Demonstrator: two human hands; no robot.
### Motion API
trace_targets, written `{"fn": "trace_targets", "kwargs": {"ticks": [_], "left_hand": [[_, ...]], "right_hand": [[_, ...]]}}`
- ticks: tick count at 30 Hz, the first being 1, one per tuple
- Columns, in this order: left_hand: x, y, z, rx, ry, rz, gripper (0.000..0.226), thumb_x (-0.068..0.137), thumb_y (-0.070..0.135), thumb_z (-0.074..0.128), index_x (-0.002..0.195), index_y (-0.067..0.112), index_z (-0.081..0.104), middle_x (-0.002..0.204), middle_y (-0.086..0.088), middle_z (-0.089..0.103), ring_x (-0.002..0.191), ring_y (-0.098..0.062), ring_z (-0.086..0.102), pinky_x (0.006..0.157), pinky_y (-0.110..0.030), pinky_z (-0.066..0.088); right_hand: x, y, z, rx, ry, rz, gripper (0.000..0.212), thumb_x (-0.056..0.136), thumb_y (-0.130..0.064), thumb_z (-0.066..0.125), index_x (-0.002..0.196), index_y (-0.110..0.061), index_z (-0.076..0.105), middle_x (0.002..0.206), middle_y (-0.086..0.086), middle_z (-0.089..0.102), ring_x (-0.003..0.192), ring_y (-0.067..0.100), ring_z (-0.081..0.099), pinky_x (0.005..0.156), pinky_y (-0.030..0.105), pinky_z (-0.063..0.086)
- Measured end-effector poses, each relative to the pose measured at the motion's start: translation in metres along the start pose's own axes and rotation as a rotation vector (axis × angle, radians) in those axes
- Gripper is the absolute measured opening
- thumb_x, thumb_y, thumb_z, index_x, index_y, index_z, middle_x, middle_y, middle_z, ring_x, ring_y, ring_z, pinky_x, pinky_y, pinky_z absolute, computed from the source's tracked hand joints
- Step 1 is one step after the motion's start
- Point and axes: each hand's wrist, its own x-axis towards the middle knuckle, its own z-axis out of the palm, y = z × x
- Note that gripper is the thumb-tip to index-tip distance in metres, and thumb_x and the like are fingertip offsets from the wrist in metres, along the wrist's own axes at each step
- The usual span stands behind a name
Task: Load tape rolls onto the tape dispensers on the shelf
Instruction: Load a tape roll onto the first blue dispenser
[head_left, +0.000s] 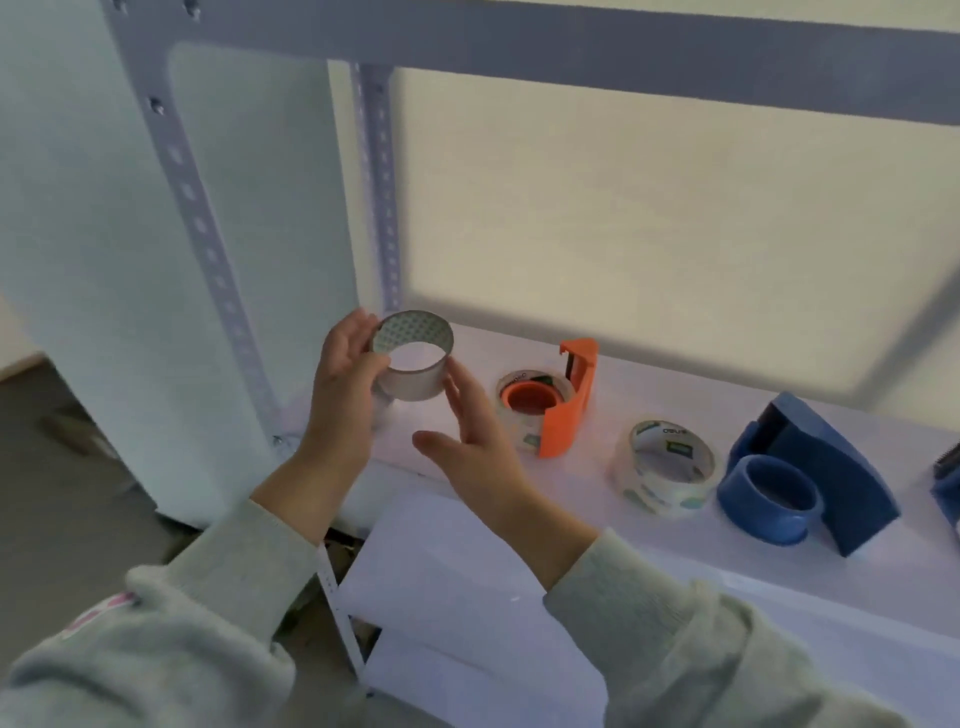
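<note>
Your left hand (345, 374) has a pale tape roll (413, 356) pinched by its rim, held up off the shelf (675, 561). Your right hand (470, 436) is open right beside it, maybe brushing it, hard to tell. Looks like you're mid-pick, choosing a dispenser. Further right, the orange dispenser (563, 410) is already loaded, a spare roll (665, 467) lies flat, and the blue dispenser (795, 488) sits empty, so I'd carry yours over and line its core up with the blue hub.
</note>
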Motion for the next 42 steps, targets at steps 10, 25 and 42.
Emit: {"fn": "trace_targets", "kwargs": {"ticks": [10, 25, 42], "left_hand": [[0.022, -0.026, -0.052, 0.123, 0.049, -0.046, 0.054, 0.097, 0.013, 0.044, 0.148, 0.019, 0.028, 0.152, -0.002, 0.037, 0.134, -0.015, 0.04, 0.107, -0.028, 0.036], [0.033, -0.041, -0.067, 0.292, 0.033, -0.04, 0.056, 0.097, 0.027, 0.049, 0.148, 0.024, 0.028, 0.156, 0.002, 0.03, 0.141, -0.015, 0.03, 0.113, -0.033, 0.029], [-0.059, -0.048, 0.134, 0.42, -0.604, 0.381, 0.024, 0.086, 0.004, 0.057, 0.105, 0.018, 0.061, 0.103, 0.004, 0.063, 0.092, -0.001, 0.062, 0.076, -0.004, 0.045]], "right_hand": [[0.027, 0.019, 0.044, 0.063, -0.137, 0.146, 0.076, 0.081, 0.011, 0.055, 0.116, -0.053, 0.036, 0.119, -0.036, 0.04, 0.108, -0.025, 0.037, 0.114, 0.033, 0.03], [0.025, 0.032, 0.056, -0.038, -0.085, 0.223, 0.081, 0.082, 0.002, 0.056, 0.149, -0.031, 0.023, 0.145, -0.013, 0.031, 0.135, 0.002, 0.027, 0.113, 0.042, 0.035], [-0.073, 0.028, -0.151, -1.426, 0.198, 0.253, 0.042, 0.091, -0.046, 0.051, 0.123, -0.019, 0.054, 0.132, 0.0, 0.059, 0.134, 0.024, 0.042, 0.118, 0.052, 0.013]]}}
